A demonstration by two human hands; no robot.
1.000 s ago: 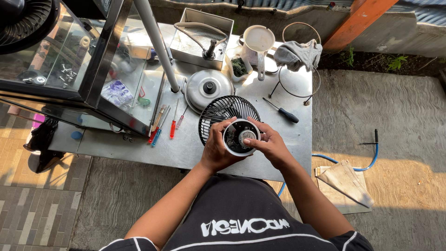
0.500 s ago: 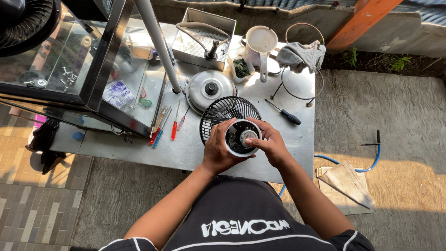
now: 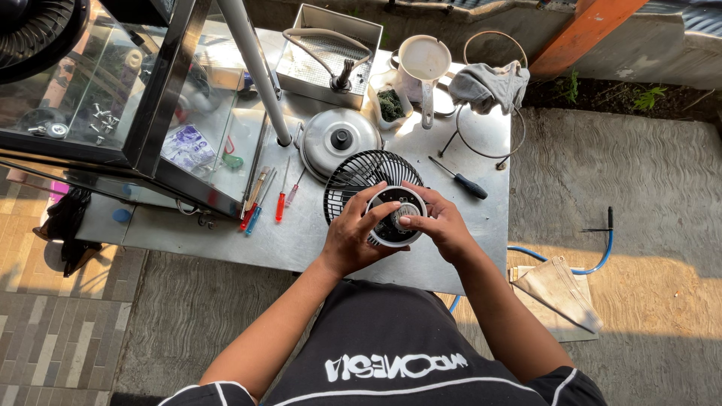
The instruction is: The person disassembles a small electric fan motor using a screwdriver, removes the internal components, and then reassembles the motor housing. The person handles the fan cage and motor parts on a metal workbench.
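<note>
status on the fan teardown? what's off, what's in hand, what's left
Done: the black grille is off and lies on the metal table. In hand: both hands, left hand and right hand, grip the round motor housing. Left: screwdrivers lie unused; nothing looks reassembled.

sunlit metal table (image 3: 451, 263), glass display cabinet (image 3: 113, 98) (left side), rippled concrete floor (image 3: 624, 173), brick paving (image 3: 37, 331)

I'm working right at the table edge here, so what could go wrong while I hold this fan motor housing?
The round motor housing, held between left hand and right hand, sits near the metal table's front edge; a slip could send it or small parts to the concrete. The black fan grille underneath may shift. The black-handled screwdriver lies close to your right forearm and might get knocked.
</note>
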